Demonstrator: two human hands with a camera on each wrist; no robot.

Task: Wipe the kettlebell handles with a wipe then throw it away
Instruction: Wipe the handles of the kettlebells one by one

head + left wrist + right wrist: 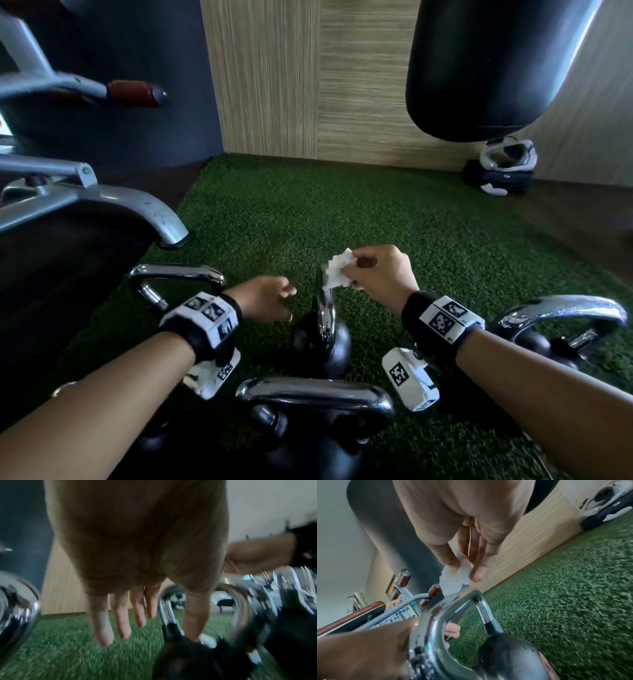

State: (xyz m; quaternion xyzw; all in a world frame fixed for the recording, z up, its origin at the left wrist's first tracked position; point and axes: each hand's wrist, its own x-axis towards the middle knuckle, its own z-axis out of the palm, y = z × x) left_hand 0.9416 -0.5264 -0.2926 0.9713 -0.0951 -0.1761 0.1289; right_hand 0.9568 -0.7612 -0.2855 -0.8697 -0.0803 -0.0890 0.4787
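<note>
Several black kettlebells with chrome handles stand on green turf (274, 212). On the middle kettlebell (322, 339), my right hand (373, 270) pinches a crumpled white wipe (337, 270) against the top of its chrome handle (325, 308). In the right wrist view the wipe (453, 578) sits between thumb and fingers, touching the handle (462, 599). My left hand (270, 301) hovers just left of that kettlebell with straight, relaxed fingers (120, 622) and holds nothing. Other kettlebells stand at the left (178, 274), the front (315, 394) and the right (561, 311).
A grey metal exercise machine frame (102, 202) with red-brown grips stands at the left. A black punching bag (489, 68) hangs at the upper right, with black-and-white gear (503, 168) on the floor beneath it. A wood-panel wall (308, 78) closes the back.
</note>
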